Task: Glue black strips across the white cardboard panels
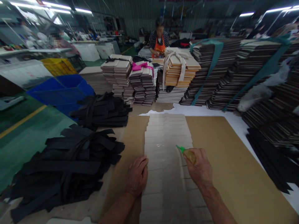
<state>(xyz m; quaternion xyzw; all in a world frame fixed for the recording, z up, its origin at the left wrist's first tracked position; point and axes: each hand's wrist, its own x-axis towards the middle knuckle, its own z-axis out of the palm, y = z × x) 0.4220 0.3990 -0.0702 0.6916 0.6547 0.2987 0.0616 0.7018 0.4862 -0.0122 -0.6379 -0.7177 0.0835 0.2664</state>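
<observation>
A long row of overlapping light grey-beige pieces (167, 133) runs up the middle of a brown board (210, 137). Over the row's right side, my right hand (200, 165) is wrapped round a yellowish glue bottle (190, 156), whose green nozzle (180, 148) points up and left. Shiny wet-looking marks show on the pieces left of the nozzle. At the row's left edge rests my left hand (137, 175), palm down, its fingers lying flat and close together with nothing seen in them.
Bundled black strips (63, 165) lie on the left, near a blue crate (63, 90). Tied stacks of panels (142, 81) line the far edge, with taller stacks (217, 71) at the right. Black strips (268, 158) lie far right. A person in an orange apron (159, 46) is beyond.
</observation>
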